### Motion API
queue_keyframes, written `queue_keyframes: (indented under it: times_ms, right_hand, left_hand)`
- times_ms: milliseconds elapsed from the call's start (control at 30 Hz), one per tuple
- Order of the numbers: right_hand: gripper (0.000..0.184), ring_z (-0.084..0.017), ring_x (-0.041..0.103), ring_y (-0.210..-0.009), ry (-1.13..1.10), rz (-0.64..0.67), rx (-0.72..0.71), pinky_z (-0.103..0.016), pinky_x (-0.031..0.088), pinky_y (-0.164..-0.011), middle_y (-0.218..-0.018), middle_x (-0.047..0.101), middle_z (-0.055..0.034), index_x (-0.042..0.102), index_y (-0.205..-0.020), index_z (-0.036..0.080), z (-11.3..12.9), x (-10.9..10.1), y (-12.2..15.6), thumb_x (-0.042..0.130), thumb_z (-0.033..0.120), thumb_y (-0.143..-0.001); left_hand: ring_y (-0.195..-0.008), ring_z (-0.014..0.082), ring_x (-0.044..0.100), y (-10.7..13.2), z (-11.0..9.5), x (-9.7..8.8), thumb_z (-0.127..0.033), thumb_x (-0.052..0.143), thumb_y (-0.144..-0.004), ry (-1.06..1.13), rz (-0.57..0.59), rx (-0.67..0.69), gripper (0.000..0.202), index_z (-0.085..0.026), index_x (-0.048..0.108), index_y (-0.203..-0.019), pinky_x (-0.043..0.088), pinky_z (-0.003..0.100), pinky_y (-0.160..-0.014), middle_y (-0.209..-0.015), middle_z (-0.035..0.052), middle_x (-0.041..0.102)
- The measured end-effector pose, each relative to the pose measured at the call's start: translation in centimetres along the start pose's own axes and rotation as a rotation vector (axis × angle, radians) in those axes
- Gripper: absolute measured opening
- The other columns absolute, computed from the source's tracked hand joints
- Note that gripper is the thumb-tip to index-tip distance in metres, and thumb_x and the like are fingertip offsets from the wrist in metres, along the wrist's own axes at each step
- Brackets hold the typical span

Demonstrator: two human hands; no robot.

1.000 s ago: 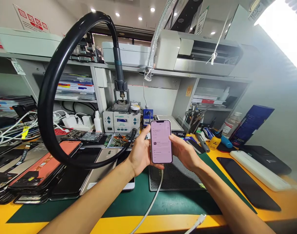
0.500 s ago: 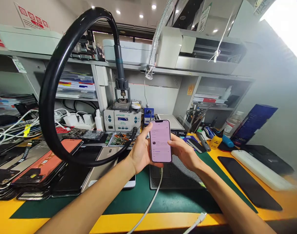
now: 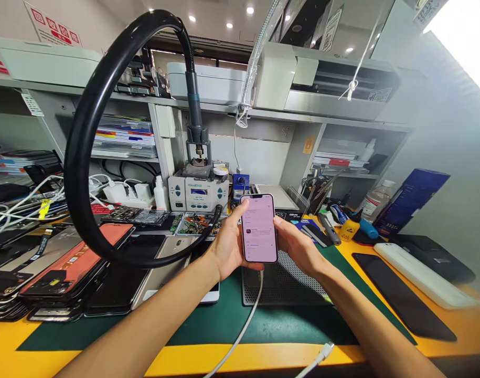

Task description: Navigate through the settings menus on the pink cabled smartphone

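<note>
Upright above the mat is a smartphone [image 3: 259, 228] with its screen lit pale pink and showing lines of small text. My left hand [image 3: 228, 244] is wrapped around its left side and bottom, the thumb lying along the upper left edge. On the other side, my right hand [image 3: 297, 241] is closed against the phone's right edge, its thumb tip near the upper part of that edge; its other fingers are hidden behind. A white charging cable [image 3: 245, 321] runs from just below the phone down to the front edge.
A perforated dark plate [image 3: 287, 286] lies on the green mat [image 3: 208, 328]. Stacked phone parts [image 3: 78, 262] fill the left. Behind stand a hot-air station [image 3: 200, 191] and its looping black hose [image 3: 76, 152]. At right lie a black phone panel [image 3: 401, 296] and a white power bank-like slab [image 3: 420, 273].
My right thumb has moved up and off the screen toward the phone's right edge. The phone and my left hand stay almost where they were.
</note>
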State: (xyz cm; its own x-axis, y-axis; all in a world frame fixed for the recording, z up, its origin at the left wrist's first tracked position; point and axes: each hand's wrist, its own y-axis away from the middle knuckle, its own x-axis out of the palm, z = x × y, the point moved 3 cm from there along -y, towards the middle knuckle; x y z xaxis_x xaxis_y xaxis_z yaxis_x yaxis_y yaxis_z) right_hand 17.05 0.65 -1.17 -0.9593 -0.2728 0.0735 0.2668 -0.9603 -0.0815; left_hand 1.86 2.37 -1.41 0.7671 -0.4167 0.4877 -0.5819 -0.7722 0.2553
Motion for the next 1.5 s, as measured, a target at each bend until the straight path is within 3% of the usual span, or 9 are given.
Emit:
queue_keyframes:
  times_ms: [300, 400, 567, 667, 967, 1500]
  right_hand:
    - [0.045, -0.03, 0.066, -0.114, -0.003, -0.02, 0.005, -0.046, 0.054, -0.094, -0.122, 0.075, -0.0066, 0.071, -0.118, 0.029, 0.1, -0.2, -0.1, 0.062, 0.063, -0.09]
    - [0.043, -0.029, 0.066, -0.113, -0.008, -0.016, -0.013, -0.043, 0.054, -0.092, -0.123, 0.075, -0.0068, 0.071, -0.122, 0.026, 0.3, -0.2, -0.1, 0.065, 0.052, -0.088]
    - [0.044, -0.025, 0.067, -0.103, 0.114, -0.049, -0.05, -0.039, 0.052, -0.091, -0.116, 0.076, -0.0047, 0.072, -0.118, 0.024, 0.4, -0.6, -0.2, 0.072, 0.023, -0.075]
    - [0.047, -0.025, 0.066, -0.105, 0.147, -0.036, -0.082, -0.04, 0.051, -0.093, -0.116, 0.076, -0.0051, 0.072, -0.119, 0.023, 0.3, -0.7, -0.2, 0.07, 0.018, -0.072]
    - [0.038, -0.024, 0.067, -0.1, 0.038, -0.073, -0.036, -0.039, 0.051, -0.09, -0.113, 0.076, -0.0048, 0.073, -0.114, 0.023, 0.6, -0.4, -0.3, 0.073, 0.026, -0.076]
    - [0.035, -0.021, 0.067, -0.087, 0.016, -0.069, -0.065, -0.035, 0.051, -0.08, -0.107, 0.077, -0.0058, 0.073, -0.11, 0.021, 0.5, -0.5, -0.3, 0.072, 0.043, -0.084]
  left_hand:
    - [-0.081, 0.0332, 0.071, 0.1, -0.1, 0.0, -0.084, 0.044, -0.087, 0.028, 0.016, -0.002, 0.082, -0.011, 0.073, -0.11, 0.057, 0.044, -0.065, -0.096, 0.0196, 0.074]
    - [-0.08, 0.0328, 0.071, 0.3, -0.2, 0.2, -0.084, 0.043, -0.088, 0.008, 0.023, 0.012, 0.083, -0.01, 0.074, -0.112, 0.058, 0.043, -0.061, -0.092, 0.0189, 0.073]
    - [-0.084, 0.0338, 0.071, 0.4, -0.3, 0.4, -0.079, 0.033, -0.093, 0.011, 0.068, 0.028, 0.084, -0.01, 0.073, -0.121, 0.058, 0.042, -0.059, -0.103, 0.0212, 0.073]
    - [-0.085, 0.0353, 0.072, 0.5, -0.3, 0.4, -0.078, 0.03, -0.095, 0.022, 0.084, 0.029, 0.086, -0.009, 0.072, -0.124, 0.058, 0.042, -0.058, -0.103, 0.0225, 0.073]
    - [-0.082, 0.0319, 0.071, 0.4, -0.4, 0.5, -0.076, 0.029, -0.096, 0.029, 0.107, 0.037, 0.084, -0.008, 0.072, -0.125, 0.059, 0.04, -0.055, -0.103, 0.0219, 0.073]
    - [-0.092, 0.034, 0.072, 0.9, -0.1, 1.1, -0.072, 0.03, -0.099, -0.017, 0.112, 0.111, 0.082, -0.01, 0.063, -0.14, 0.058, 0.035, -0.055, -0.109, 0.0226, 0.072]
